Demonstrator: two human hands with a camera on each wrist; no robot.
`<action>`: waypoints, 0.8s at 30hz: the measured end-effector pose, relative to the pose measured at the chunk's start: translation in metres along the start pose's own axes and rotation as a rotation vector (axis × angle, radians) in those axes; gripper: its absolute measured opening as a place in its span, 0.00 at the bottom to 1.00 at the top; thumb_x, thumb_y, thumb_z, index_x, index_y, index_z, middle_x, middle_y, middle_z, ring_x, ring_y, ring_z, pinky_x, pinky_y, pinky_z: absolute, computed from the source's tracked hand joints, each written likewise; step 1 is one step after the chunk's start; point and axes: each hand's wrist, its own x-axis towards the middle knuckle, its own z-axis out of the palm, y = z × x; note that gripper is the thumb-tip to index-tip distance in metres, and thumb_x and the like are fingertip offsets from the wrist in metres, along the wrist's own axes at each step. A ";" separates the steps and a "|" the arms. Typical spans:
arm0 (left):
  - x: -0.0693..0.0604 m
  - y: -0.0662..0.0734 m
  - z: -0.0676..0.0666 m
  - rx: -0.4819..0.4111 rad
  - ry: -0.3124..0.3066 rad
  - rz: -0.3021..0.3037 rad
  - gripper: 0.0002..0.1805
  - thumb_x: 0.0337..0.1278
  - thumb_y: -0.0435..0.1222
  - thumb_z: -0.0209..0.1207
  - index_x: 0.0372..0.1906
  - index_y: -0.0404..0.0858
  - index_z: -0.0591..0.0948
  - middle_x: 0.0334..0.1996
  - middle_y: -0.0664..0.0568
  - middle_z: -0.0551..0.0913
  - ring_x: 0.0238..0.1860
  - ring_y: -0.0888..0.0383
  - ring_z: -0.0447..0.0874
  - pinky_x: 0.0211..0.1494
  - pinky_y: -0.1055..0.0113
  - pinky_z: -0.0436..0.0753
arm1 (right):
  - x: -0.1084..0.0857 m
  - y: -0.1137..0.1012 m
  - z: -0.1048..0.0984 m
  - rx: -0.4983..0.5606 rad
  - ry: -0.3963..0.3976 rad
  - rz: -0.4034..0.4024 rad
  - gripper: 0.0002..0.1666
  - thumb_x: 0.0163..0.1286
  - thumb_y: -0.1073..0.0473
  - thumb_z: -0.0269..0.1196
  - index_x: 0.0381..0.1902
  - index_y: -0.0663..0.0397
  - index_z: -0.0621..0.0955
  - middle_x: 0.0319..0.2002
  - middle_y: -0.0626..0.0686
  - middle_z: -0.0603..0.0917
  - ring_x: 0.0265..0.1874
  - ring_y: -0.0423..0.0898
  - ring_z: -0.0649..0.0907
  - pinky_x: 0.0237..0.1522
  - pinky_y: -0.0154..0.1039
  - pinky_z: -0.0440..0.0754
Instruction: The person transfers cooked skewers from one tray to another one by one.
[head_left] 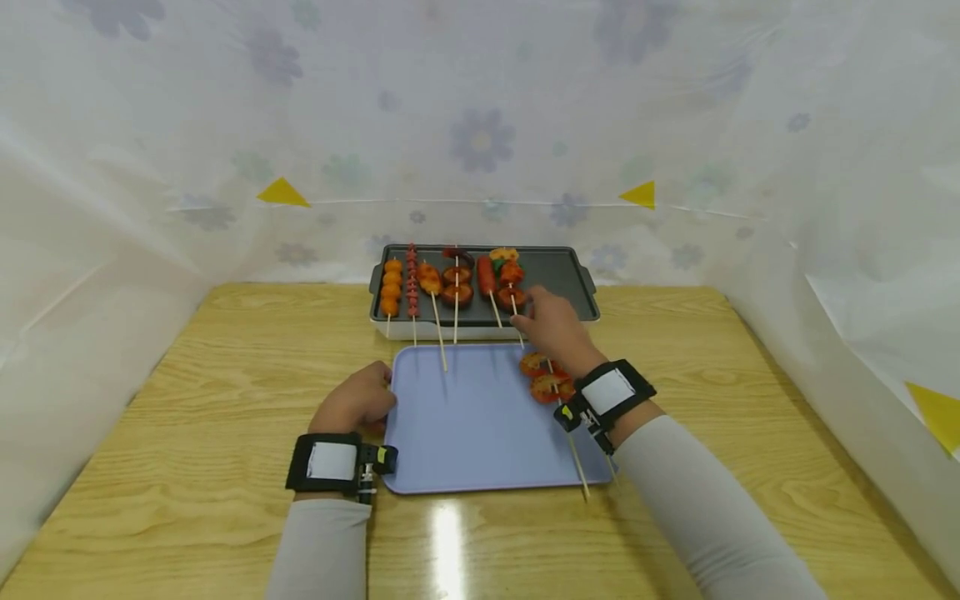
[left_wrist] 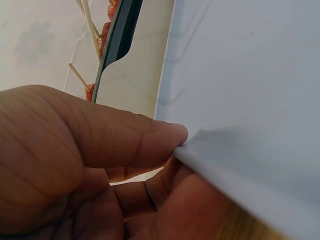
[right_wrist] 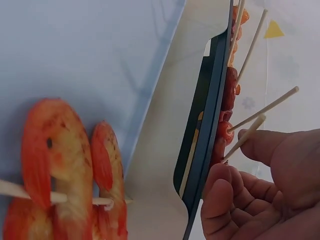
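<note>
My left hand [head_left: 358, 398] pinches the left rim of a pale blue-lavender tray [head_left: 465, 433]; in the left wrist view the thumb [left_wrist: 150, 137] lies on top and curled fingers sit beneath. My right hand [head_left: 558, 329] is at the grill pan, beside a mixed skewer [head_left: 512, 273] of vegetables and a browned round slice. In the right wrist view the thumb is by a wooden stick [right_wrist: 250, 131], with a gap between thumb and fingers. Shrimp-like skewers [head_left: 551, 387] lie on the tray's right side, partly hidden under my right wrist.
The dark grill pan [head_left: 551, 279] stands behind the tray. It bears an orange ball skewer [head_left: 391, 287], a thin red skewer [head_left: 412, 283], a drumstick-shaped skewer [head_left: 430, 278], a mushroom-like skewer [head_left: 457, 294] and a sausage skewer [head_left: 486, 275]. Several sticks overhang its front edge.
</note>
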 end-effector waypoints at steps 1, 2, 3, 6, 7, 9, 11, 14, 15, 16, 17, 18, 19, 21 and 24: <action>0.000 0.000 0.000 0.000 -0.002 0.000 0.23 0.51 0.22 0.49 0.56 0.27 0.71 0.39 0.40 0.78 0.27 0.50 0.80 0.27 0.63 0.80 | 0.000 0.000 0.001 0.012 0.001 0.009 0.23 0.72 0.55 0.62 0.57 0.63 0.72 0.29 0.54 0.78 0.21 0.48 0.75 0.26 0.42 0.72; 0.000 0.000 0.000 0.000 -0.004 -0.001 0.23 0.51 0.23 0.49 0.56 0.27 0.71 0.40 0.40 0.78 0.27 0.50 0.80 0.27 0.63 0.80 | -0.001 0.001 0.001 0.021 0.001 0.013 0.22 0.72 0.55 0.62 0.56 0.63 0.73 0.29 0.54 0.78 0.22 0.48 0.75 0.27 0.42 0.72; 0.000 0.000 0.000 0.000 -0.005 -0.001 0.23 0.52 0.23 0.49 0.56 0.27 0.70 0.40 0.39 0.78 0.27 0.50 0.80 0.27 0.63 0.80 | -0.001 0.001 0.002 0.030 0.000 0.017 0.20 0.72 0.56 0.62 0.54 0.63 0.73 0.30 0.55 0.78 0.22 0.48 0.76 0.27 0.42 0.73; 0.000 0.000 0.001 -0.004 -0.005 -0.004 0.23 0.52 0.22 0.49 0.56 0.27 0.70 0.40 0.39 0.78 0.27 0.50 0.80 0.27 0.62 0.80 | -0.001 0.001 0.004 0.054 -0.008 0.027 0.17 0.71 0.58 0.62 0.50 0.63 0.74 0.32 0.55 0.78 0.25 0.48 0.76 0.30 0.41 0.73; 0.000 0.000 0.001 -0.006 -0.004 -0.005 0.23 0.52 0.22 0.49 0.56 0.27 0.70 0.40 0.39 0.78 0.27 0.50 0.81 0.27 0.62 0.80 | -0.001 0.001 0.005 0.064 -0.013 0.030 0.16 0.71 0.58 0.62 0.49 0.63 0.74 0.33 0.55 0.78 0.26 0.48 0.76 0.31 0.41 0.73; 0.000 0.001 0.001 -0.007 -0.001 -0.006 0.23 0.52 0.22 0.49 0.57 0.26 0.70 0.41 0.39 0.78 0.28 0.49 0.81 0.27 0.62 0.81 | -0.001 0.001 0.006 0.089 -0.023 0.042 0.15 0.71 0.58 0.62 0.49 0.62 0.74 0.33 0.55 0.79 0.26 0.48 0.76 0.31 0.41 0.73; 0.000 0.001 0.001 -0.010 0.000 -0.012 0.23 0.52 0.22 0.49 0.57 0.26 0.70 0.41 0.39 0.78 0.28 0.49 0.81 0.28 0.62 0.81 | -0.001 0.000 0.008 0.117 -0.033 0.056 0.15 0.70 0.59 0.62 0.49 0.62 0.74 0.32 0.55 0.79 0.26 0.48 0.76 0.30 0.41 0.73; 0.000 0.001 0.001 -0.010 0.000 -0.020 0.23 0.53 0.23 0.50 0.57 0.26 0.70 0.41 0.38 0.78 0.28 0.49 0.81 0.28 0.62 0.81 | 0.000 0.000 0.011 0.143 -0.034 0.070 0.15 0.70 0.60 0.62 0.50 0.63 0.75 0.32 0.55 0.79 0.26 0.48 0.76 0.28 0.40 0.73; 0.000 0.001 0.000 -0.009 0.001 -0.022 0.23 0.53 0.23 0.50 0.58 0.26 0.70 0.41 0.38 0.78 0.28 0.49 0.81 0.28 0.62 0.81 | 0.001 0.000 0.012 0.143 -0.033 0.071 0.15 0.70 0.60 0.62 0.49 0.63 0.75 0.32 0.55 0.79 0.27 0.48 0.77 0.28 0.40 0.73; 0.000 0.002 0.000 -0.007 0.000 -0.024 0.24 0.53 0.23 0.50 0.58 0.26 0.70 0.41 0.38 0.78 0.28 0.49 0.81 0.28 0.62 0.81 | 0.001 0.000 0.013 0.148 -0.036 0.072 0.15 0.70 0.61 0.62 0.50 0.63 0.75 0.33 0.55 0.79 0.27 0.48 0.77 0.28 0.39 0.73; 0.000 0.002 0.000 -0.004 0.000 -0.025 0.24 0.53 0.23 0.50 0.58 0.26 0.70 0.42 0.38 0.78 0.28 0.49 0.81 0.27 0.62 0.80 | 0.001 0.000 0.014 0.152 -0.038 0.073 0.15 0.70 0.61 0.61 0.50 0.63 0.74 0.33 0.56 0.80 0.27 0.48 0.78 0.28 0.39 0.74; 0.000 0.002 0.000 -0.003 -0.001 -0.025 0.24 0.53 0.23 0.50 0.59 0.26 0.70 0.42 0.38 0.78 0.28 0.49 0.80 0.27 0.62 0.80 | 0.001 0.000 0.014 0.161 -0.041 0.075 0.14 0.70 0.62 0.61 0.50 0.63 0.74 0.32 0.56 0.80 0.27 0.48 0.79 0.27 0.39 0.74; 0.000 0.002 0.000 -0.003 -0.001 -0.025 0.24 0.53 0.23 0.50 0.59 0.26 0.70 0.42 0.38 0.78 0.28 0.49 0.80 0.27 0.62 0.81 | 0.001 0.000 0.015 0.165 -0.041 0.075 0.14 0.70 0.62 0.61 0.50 0.63 0.74 0.32 0.56 0.81 0.27 0.48 0.79 0.26 0.38 0.74; 0.000 0.002 0.000 -0.005 -0.004 -0.028 0.24 0.54 0.23 0.50 0.59 0.26 0.69 0.42 0.38 0.78 0.29 0.49 0.80 0.27 0.63 0.81 | 0.000 0.000 0.016 0.167 -0.038 0.074 0.14 0.70 0.63 0.61 0.49 0.63 0.73 0.31 0.56 0.81 0.26 0.47 0.80 0.25 0.37 0.74; 0.000 0.002 0.000 -0.014 -0.006 -0.031 0.24 0.54 0.23 0.50 0.59 0.26 0.70 0.41 0.38 0.77 0.29 0.49 0.80 0.27 0.63 0.81 | 0.000 -0.001 0.017 0.156 -0.037 0.074 0.14 0.70 0.63 0.61 0.49 0.63 0.72 0.30 0.55 0.80 0.25 0.46 0.80 0.24 0.37 0.73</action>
